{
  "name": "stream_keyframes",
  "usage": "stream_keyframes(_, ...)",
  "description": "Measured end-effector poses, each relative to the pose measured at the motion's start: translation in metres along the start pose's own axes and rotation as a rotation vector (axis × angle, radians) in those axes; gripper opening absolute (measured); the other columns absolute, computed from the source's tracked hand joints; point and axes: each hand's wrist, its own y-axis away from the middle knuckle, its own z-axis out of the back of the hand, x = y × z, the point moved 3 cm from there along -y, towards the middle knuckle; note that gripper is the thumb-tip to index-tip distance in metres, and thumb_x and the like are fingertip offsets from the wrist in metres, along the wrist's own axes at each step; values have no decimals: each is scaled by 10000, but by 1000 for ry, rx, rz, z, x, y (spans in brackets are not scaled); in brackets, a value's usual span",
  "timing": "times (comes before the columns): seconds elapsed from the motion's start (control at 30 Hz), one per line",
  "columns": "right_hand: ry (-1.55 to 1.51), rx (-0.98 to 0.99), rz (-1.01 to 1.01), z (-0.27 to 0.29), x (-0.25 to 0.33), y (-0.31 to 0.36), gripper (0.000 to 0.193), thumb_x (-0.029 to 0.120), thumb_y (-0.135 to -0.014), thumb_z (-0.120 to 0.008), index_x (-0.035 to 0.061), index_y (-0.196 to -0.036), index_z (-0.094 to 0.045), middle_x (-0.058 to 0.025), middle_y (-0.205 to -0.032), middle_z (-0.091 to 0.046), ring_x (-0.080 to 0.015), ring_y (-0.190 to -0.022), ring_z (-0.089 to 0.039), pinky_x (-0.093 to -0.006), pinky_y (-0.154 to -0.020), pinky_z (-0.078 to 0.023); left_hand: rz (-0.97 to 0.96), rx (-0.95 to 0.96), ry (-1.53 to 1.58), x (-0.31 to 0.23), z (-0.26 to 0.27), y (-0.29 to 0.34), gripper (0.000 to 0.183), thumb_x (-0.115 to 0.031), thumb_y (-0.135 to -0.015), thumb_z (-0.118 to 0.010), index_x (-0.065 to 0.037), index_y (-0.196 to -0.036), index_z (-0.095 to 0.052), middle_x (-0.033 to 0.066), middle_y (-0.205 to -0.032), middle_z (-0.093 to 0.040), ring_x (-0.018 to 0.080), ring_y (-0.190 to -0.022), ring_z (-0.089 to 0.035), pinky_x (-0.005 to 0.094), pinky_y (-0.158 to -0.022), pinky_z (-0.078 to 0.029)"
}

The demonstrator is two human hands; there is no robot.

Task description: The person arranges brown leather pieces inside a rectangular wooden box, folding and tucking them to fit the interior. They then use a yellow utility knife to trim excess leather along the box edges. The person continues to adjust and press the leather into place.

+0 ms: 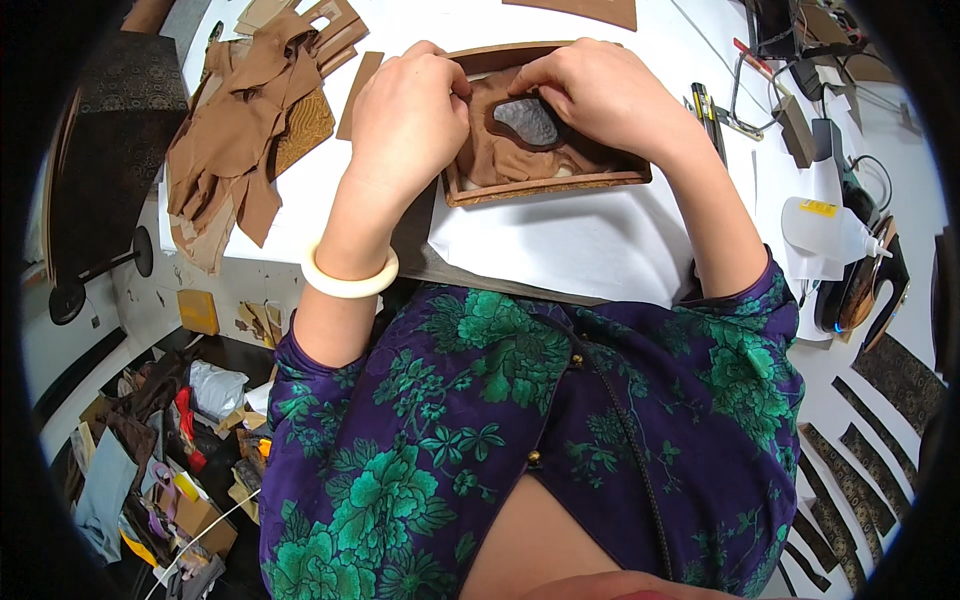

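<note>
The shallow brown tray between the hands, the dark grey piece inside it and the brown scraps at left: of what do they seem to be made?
Tray: perhaps wood or covered board; matte brown, straight, stiff-looking walls.
Dark grey piece: possibly stone or moulded leather; rippled, with soft sheen.
Brown scraps: probably thin leather; matte, limp, folded, irregularly cut.

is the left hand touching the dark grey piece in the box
Apart: the head view shows brown material between the left hand and the near edge of the dark grey piece.
</note>
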Motion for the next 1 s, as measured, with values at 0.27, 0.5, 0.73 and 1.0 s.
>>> stream_keyframes(0.27, 113, -148, -183, 23, 9, 15, 232, 123, -932, -705, 114, -1128, -830, -158, -911, -789, -367, -884, -758, -458, -833, -606, -139, -162, -106, -10, 6, 3, 200, -14, -879, -711, -39, -1037, -830, 132, -1305, -731, 372, -1191, -676, 486, -1048, -535)
stream_keyframes(0.5, 218, -7, -37, 14, 10, 17, 259, 114, -881, -701, 133, -1091, -852, -166, -858, -771, -361, -843, -759, -470, -759, -605, -337, -19, -105, -17, 1, 0, 324, 0, -863, -696, -123, -1102, -876, 113, -1664, -510, 390, -1534, -431, 575, -1259, -358)
stream_keyframes(0.73, 325, 10, -93, 19, 17, 16, 269, 88, -859, -670, 131, -1049, -855, -182, -815, -756, -373, -809, -757, -469, -733, -610, -261, -14, -234, -11, 3, 4, 347, -38, -920, -664, -135, -1192, -857, 145, -1702, -452, 431, -1579, -352, 615, -1307, -270)
stream_keyframes(1.0, 323, -102, -224, 37, 11, 27, 140, 129, -813, -696, 35, -805, -800, -202, -784, -751, -377, -796, -772, -478, -734, -617, -319, -6, -197, -16, -5, -3, 372, -67, -966, -636, -182, -1259, -834, 164, -1734, -385, 442, -1610, -294, 655, -1319, -216)
